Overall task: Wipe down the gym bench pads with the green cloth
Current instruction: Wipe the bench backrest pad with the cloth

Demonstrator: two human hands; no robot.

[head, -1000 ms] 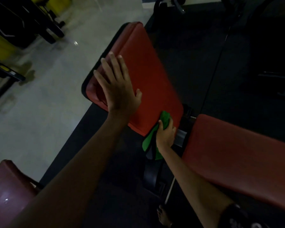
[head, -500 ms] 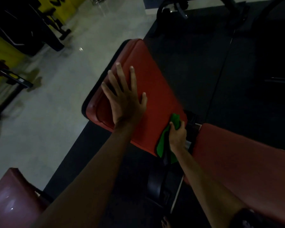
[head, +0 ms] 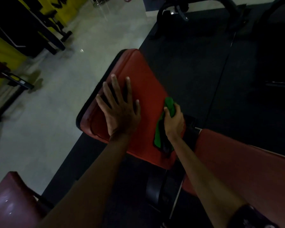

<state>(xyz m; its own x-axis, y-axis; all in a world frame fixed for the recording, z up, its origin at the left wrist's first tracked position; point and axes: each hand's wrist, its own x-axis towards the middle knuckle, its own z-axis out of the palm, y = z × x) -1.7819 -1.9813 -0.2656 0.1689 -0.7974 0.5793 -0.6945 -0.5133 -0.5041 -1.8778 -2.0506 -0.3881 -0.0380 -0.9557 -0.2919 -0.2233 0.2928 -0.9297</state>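
A red bench pad [head: 138,71] lies in the middle of the head view, its far end pointing up and left. My left hand [head: 120,109] rests flat on its near left part, fingers spread and straight. My right hand [head: 173,122] grips the green cloth [head: 169,104] at the pad's right edge; the cloth's loose end [head: 158,137] hangs down over the pad. A second red pad [head: 247,170] extends to the lower right, under my right forearm. A dark gap with black frame parts separates the two pads.
A dark red pad [head: 11,203] of another bench sits at the bottom left. Black rubber flooring [head: 196,66] surrounds the bench; pale tile floor [head: 47,112] lies to the left. Black and yellow gym machines [head: 23,35] stand at the far left, a black frame [head: 179,10] at the top.
My right hand has slid the green cloth up along the pad's right edge. My left hand stays flat on the pad. The view has shifted, so the bench sits lower in the frame.
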